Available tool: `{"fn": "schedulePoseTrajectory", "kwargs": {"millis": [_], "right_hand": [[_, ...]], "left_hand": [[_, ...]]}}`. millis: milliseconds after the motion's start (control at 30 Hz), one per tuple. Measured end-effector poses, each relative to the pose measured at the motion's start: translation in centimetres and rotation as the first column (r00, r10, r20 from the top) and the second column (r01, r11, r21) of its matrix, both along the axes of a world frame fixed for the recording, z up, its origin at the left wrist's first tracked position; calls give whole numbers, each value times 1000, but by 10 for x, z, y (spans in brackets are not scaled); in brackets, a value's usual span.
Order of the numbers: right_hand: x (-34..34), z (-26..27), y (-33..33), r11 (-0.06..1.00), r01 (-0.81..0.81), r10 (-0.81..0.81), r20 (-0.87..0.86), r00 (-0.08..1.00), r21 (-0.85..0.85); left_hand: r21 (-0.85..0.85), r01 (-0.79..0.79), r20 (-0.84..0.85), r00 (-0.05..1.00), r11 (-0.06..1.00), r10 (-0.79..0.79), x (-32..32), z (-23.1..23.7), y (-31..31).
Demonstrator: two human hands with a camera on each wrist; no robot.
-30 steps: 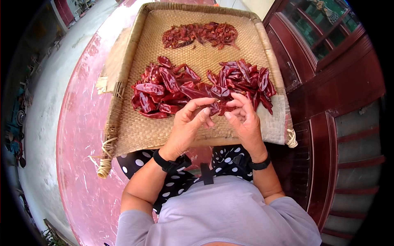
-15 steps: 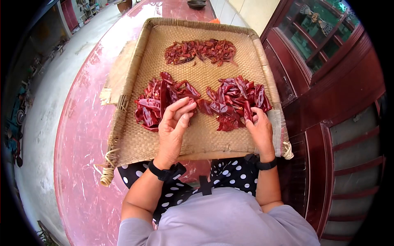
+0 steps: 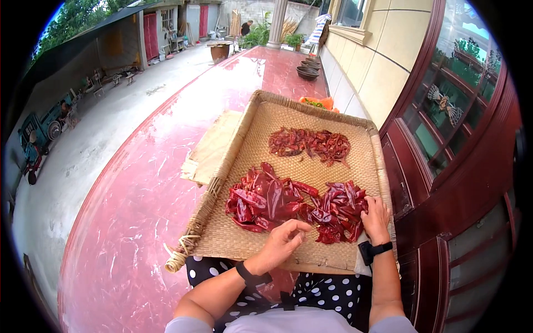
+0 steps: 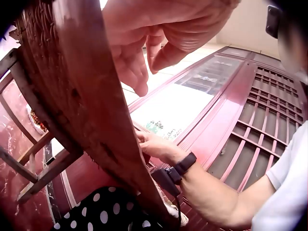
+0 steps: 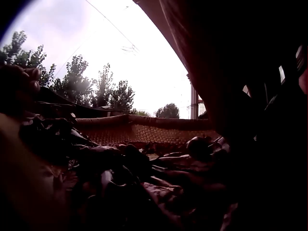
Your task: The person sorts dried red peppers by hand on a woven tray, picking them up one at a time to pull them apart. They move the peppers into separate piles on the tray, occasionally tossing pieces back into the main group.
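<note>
Whole dried red peppers lie on a woven tray (image 3: 327, 265) in a left pile (image 3: 266, 195) and a right pile (image 3: 340, 208), which touch in the middle. Further back is a flatter heap of smaller red pieces (image 3: 311, 145). My left hand (image 3: 282, 247) hovers near the front of the left pile, fingers loosely bent; the left wrist view shows nothing in it (image 4: 159, 33). My right hand (image 3: 377, 222) rests at the right pile's outer edge, fingertips against the peppers, with no held pepper visible. The right wrist view is dark, peppers (image 5: 168, 187) filling its lower part.
The tray lies above my knees in polka-dot cloth (image 3: 327, 288). Flat tan sheets (image 3: 214, 147) stick out at its left. A dark red door (image 3: 444, 205) stands close on the right. Dark bowls (image 3: 307, 72) and an orange container (image 3: 319, 103) are beyond; a person (image 3: 246, 28) is far back.
The head view has tilted up, showing more of the yard. My left hand has drawn back from the left pile; my right hand has shifted to the right pile's outer side.
</note>
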State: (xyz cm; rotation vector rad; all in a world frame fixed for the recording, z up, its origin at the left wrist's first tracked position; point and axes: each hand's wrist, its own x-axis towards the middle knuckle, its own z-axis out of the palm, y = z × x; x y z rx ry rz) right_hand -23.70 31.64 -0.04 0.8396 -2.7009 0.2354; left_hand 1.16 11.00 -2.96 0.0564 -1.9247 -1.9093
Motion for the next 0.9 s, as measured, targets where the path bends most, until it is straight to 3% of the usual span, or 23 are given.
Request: {"fn": "schedulePoseTrajectory", "kwargs": {"millis": [33, 167, 267, 300, 333, 400, 467, 533, 600, 700, 867, 900], "right_hand": [[-4, -3, -1, 1000, -7, 8, -18, 1000, 28], [4, 19, -8, 982, -43, 21, -120, 993, -186], [14, 25, -23, 821, -184, 299, 133, 945, -540], [46, 52, -37, 708, -139, 481, 329, 813, -692], [57, 60, -42, 623, -194, 649, 363, 669, -758], [68, 82, -41, 731, -397, 642, 364, 675, -555], [46, 68, -29, 848, -423, 494, 185, 850, -320], [23, 47, -6, 943, -301, 302, -13, 953, -142], [12, 37, 14, 997, -52, 47, 88, 995, 52], [6, 19, 29, 999, 2, 9, 280, 960, -39], [-11, 3, 42, 992, -20, 40, 162, 986, -122], [-5, 14, 40, 996, 29, -17, 136, 991, -82]], "left_hand": [[-18, -21, -36, 999, 1000, 20, -2, -2, 0], [35, -26, -76, 997, 999, 28, -3, -11, 0], [66, -7, -69, 998, 998, 12, -3, -8, 1], [73, 0, -67, 998, 997, 5, -2, -7, 2], [76, 8, -66, 998, 997, -3, -2, -5, 3], [82, 23, -64, 998, 996, -18, 0, -1, 3], [65, 28, -60, 998, 997, -24, 2, 0, 2], [41, 18, -77, 997, 999, -15, 2, 0, 1], [5, 2, -102, 995, 1000, -2, 2, -1, 0], [77, 56, -52, 997, 995, -52, 1, -1, 2], [76, 74, -38, 997, 994, -71, -6, -15, 3], [91, 58, -26, 998, 994, -55, -7, -16, 4]]}}
